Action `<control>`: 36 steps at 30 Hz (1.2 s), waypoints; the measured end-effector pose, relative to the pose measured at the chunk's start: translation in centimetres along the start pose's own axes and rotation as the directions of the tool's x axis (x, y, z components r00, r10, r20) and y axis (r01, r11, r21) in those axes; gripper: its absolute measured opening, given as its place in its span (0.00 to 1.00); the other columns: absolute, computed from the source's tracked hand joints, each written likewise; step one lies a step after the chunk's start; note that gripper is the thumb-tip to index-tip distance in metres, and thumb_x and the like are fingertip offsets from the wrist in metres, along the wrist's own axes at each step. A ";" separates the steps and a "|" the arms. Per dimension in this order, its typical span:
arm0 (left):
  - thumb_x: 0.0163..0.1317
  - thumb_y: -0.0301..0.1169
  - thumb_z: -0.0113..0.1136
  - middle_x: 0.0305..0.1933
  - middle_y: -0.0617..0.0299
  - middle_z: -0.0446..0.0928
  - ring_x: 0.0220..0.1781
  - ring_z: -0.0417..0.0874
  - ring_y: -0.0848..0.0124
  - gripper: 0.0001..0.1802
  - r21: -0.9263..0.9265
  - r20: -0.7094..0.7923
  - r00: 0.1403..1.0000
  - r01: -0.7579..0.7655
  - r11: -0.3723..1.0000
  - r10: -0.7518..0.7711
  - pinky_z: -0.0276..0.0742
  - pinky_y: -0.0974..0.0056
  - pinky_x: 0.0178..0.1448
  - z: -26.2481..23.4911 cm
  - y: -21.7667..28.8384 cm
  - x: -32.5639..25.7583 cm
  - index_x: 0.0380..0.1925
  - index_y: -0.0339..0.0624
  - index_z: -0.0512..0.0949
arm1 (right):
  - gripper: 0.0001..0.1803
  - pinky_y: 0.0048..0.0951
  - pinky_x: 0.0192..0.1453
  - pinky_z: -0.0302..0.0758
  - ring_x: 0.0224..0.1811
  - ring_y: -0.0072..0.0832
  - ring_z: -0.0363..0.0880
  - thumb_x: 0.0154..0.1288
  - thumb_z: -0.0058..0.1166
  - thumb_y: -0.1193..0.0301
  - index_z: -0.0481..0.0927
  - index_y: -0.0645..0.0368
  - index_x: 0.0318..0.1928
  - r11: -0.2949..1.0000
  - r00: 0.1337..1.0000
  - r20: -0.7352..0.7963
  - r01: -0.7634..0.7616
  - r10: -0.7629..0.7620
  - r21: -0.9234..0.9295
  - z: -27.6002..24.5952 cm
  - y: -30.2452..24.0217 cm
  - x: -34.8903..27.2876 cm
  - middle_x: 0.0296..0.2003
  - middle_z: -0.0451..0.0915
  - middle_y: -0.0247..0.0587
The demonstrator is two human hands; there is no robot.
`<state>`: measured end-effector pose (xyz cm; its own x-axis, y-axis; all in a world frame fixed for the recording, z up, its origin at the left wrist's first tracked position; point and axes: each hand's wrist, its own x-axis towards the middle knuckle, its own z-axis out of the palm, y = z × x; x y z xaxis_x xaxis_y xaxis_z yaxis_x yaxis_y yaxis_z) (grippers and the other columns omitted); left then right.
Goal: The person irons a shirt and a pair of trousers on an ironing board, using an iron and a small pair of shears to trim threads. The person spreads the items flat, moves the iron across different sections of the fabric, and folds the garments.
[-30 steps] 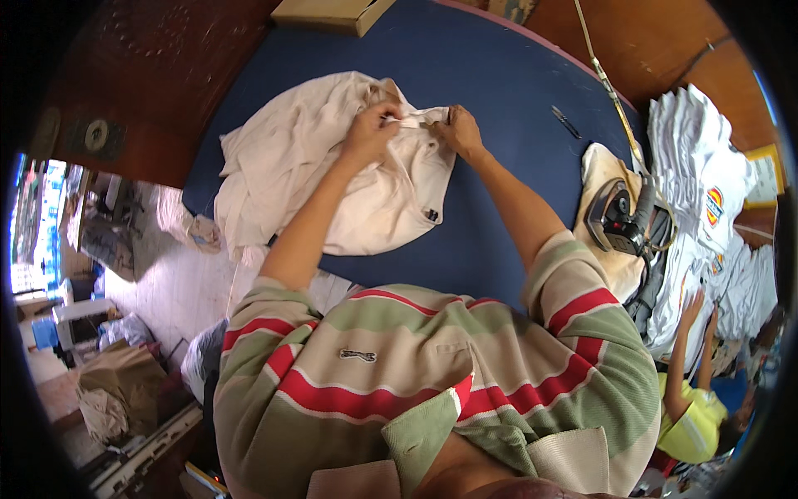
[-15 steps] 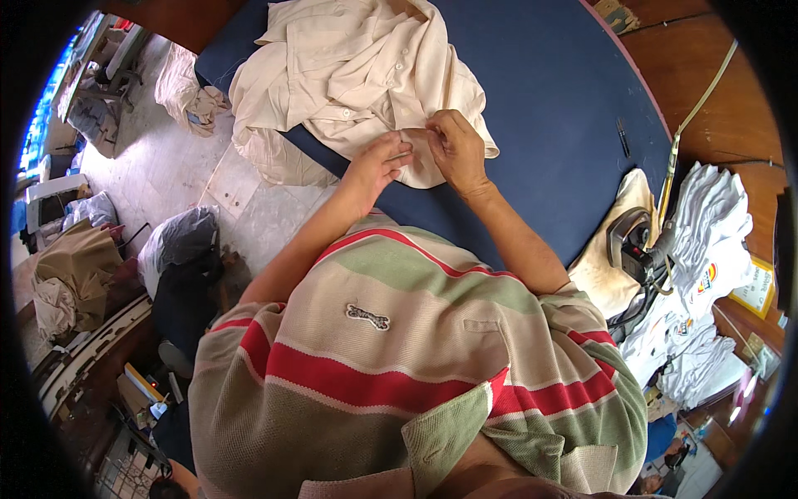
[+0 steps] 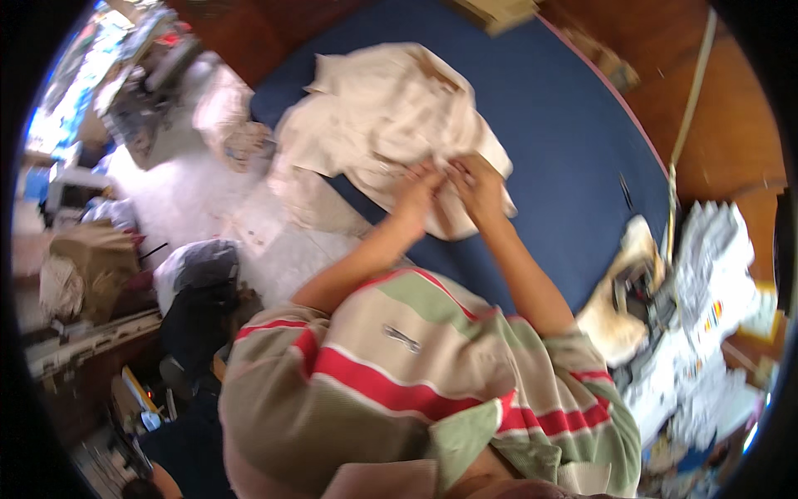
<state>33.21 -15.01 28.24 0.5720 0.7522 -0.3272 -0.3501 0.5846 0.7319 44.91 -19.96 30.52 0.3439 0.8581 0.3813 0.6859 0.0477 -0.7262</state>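
Note:
A cream button-up shirt (image 3: pixel 374 116) lies rumpled on the blue-covered table (image 3: pixel 557 133), with part of it hanging over the left edge. My left hand (image 3: pixel 418 198) and my right hand (image 3: pixel 478 190) are close together at the shirt's near edge. Both have their fingers closed in a pinch on the cloth, and a bit of it stands up between the fingertips. Motion blur hides the exact fold they hold. Below the hands, a flap of the shirt spreads toward me.
An iron (image 3: pixel 636 287) rests on a scorched cream cloth (image 3: pixel 611 324) at the right. Beside it hang several white shirts (image 3: pixel 706 258). A small dark tool (image 3: pixel 626 190) lies near the table's right edge. A cardboard box (image 3: pixel 497 12) sits at the far edge.
The whole view has shifted, so table and shirt sit lower and farther right. My hands have come together, and the left fingers, looser before, now pinch the cloth beside the right.

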 end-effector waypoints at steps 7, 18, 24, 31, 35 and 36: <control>0.57 0.23 0.53 0.33 0.70 0.76 0.34 0.74 0.82 0.08 0.142 0.097 0.990 -0.116 0.983 0.103 0.67 0.76 0.41 -0.3 -0.4 0.3 0.37 0.39 0.77 | 0.06 0.23 0.34 0.71 0.28 0.22 0.75 0.59 0.52 0.76 0.78 0.66 0.34 0.951 0.967 0.146 -0.237 0.210 0.198 -1.5 -0.4 0.5 0.28 0.79 0.39; 0.59 0.30 0.49 0.37 0.69 0.74 0.39 0.73 0.79 0.14 0.306 0.222 0.970 0.023 0.952 -0.095 0.67 0.73 0.46 -1.6 0.9 -1.0 0.46 0.41 0.72 | 0.08 0.20 0.34 0.69 0.27 0.18 0.71 0.66 0.48 0.66 0.72 0.57 0.39 0.588 0.732 -0.149 -0.391 0.665 0.708 -6.1 6.1 0.5 0.28 0.73 0.30; 0.64 0.39 0.36 0.55 0.59 0.70 0.53 0.71 0.63 0.20 -0.302 0.146 0.989 0.078 0.950 -0.035 0.68 0.57 0.55 -2.5 3.8 2.0 0.52 0.42 0.66 | 0.08 0.20 0.34 0.69 0.27 0.17 0.69 0.67 0.47 0.66 0.72 0.57 0.37 0.761 0.795 -0.253 -0.356 0.552 0.542 -11.2 4.0 -8.4 0.27 0.72 0.31; 0.61 0.60 0.35 0.45 0.57 0.75 0.48 0.71 0.63 0.31 -0.336 0.479 0.869 0.049 0.941 0.126 0.62 0.54 0.57 -8.4 11.1 9.3 0.37 0.44 0.74 | 0.08 0.22 0.33 0.70 0.27 0.19 0.70 0.64 0.49 0.69 0.75 0.61 0.37 0.689 0.458 -0.551 -0.641 0.698 0.339 -10.5 -2.3 -22.0 0.27 0.73 0.32; 0.62 0.51 0.46 0.35 0.56 0.77 0.42 0.73 0.65 0.23 -0.073 0.261 0.941 0.241 0.968 -0.215 0.63 0.55 0.53 -8.8 6.8 11.9 0.29 0.42 0.77 | 0.08 0.24 0.31 0.70 0.23 0.20 0.72 0.64 0.48 0.70 0.75 0.63 0.36 0.613 0.235 -0.728 -0.728 0.644 0.307 -10.9 -2.2 -28.3 0.21 0.74 0.37; 0.62 0.44 0.50 0.33 0.59 0.75 0.38 0.72 0.67 0.17 -0.036 0.199 0.956 0.226 0.973 -0.215 0.64 0.61 0.52 -10.3 5.8 11.6 0.30 0.40 0.75 | 0.07 0.26 0.31 0.71 0.24 0.22 0.74 0.63 0.49 0.71 0.75 0.63 0.35 0.584 0.179 -0.798 -0.774 0.575 0.247 -11.4 -2.2 -31.2 0.22 0.75 0.40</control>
<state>30.16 0.20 22.54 0.7695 0.5333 -0.3513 -0.2379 0.7499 0.6173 39.95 -52.63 26.74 0.9679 -0.2270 0.1077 -0.0239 -0.5098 -0.8600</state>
